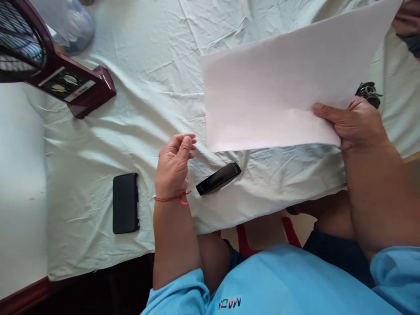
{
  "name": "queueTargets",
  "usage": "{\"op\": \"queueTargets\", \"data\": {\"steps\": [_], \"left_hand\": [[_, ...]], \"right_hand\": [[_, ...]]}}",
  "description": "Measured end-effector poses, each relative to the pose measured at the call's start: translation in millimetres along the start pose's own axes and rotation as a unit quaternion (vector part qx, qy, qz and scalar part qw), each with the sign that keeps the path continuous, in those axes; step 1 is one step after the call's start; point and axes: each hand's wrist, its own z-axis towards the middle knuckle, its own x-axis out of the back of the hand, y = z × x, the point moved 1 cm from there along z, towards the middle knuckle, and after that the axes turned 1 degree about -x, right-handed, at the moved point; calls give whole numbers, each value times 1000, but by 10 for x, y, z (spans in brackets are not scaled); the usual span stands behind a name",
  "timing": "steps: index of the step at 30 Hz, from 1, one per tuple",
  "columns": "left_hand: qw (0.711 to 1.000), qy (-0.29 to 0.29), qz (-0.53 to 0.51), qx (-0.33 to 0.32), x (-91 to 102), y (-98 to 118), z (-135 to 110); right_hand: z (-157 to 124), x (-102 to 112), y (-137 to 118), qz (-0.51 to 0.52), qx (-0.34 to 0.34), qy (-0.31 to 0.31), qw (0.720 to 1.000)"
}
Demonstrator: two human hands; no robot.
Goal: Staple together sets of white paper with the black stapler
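Note:
My right hand [360, 122] grips a white sheet of paper [275, 87] by its near right corner, thumb on top and the other fingers hidden beneath. The paper is held up over the cloth, its near edge slightly bowed; whether it is one sheet or more I cannot tell. My left hand [175, 162], with a red string round the wrist, hovers left of the paper, apart from it. Its fingers are curled, the thumb pressed against them, and nothing shows between them. Right of that hand a black stapler [218, 178] lies on the cloth.
A pale, wrinkled cloth [157, 57] covers the table. A black phone [125, 203] lies to the left. At the upper left are a maroon mosquito racket [92, 87] and a clear plastic bag [78, 26]. Keys [369, 92] lie partly behind my right hand.

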Motion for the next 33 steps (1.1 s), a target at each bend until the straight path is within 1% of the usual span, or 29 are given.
{"op": "queueTargets", "data": {"steps": [1, 3, 5, 6, 8, 11, 13, 16, 18, 21, 24, 27, 33], "left_hand": [[999, 8, -35, 18, -11, -50, 30], [995, -24, -86, 51, -60, -122, 64], [992, -70, -95, 51, -119, -159, 66], [992, -80, -86, 42, -143, -171, 61], [996, -70, -57, 24, -172, -192, 51], [998, -35, -37, 26, -191, -216, 42], [998, -39, -47, 32, -207, -207, 39], [994, -78, -71, 43, -230, -157, 30], [992, -85, -71, 55, -229, -125, 21], [993, -57, -74, 69, -210, -113, 10], [991, -57, -102, 70, -207, -130, 14], [988, -63, -129, 63, -213, -147, 44], [989, -26, -139, 35, -167, -182, 106]], "right_hand": [[-13, -10, 0, 3, 1, -5, 1000], [-37, -28, 7, 3, 1, -16, 1000], [-53, -41, 20, -1, 2, -27, 1000], [-57, -45, 27, -1, 3, -32, 999], [-60, -54, 38, 2, 8, -37, 999], [-54, -68, 47, 2, 9, -25, 1000], [-46, -78, 47, -2, 7, -16, 1000], [-30, -88, 42, 6, 11, -3, 1000], [-22, -90, 42, 16, 12, 3, 1000], [-20, -93, 50, 19, 8, -1, 1000], [-25, -104, 59, 18, 3, -10, 1000], [-28, -125, 56, 24, 5, -13, 1000], [-52, -156, 46, 28, 1, -24, 999]]}}
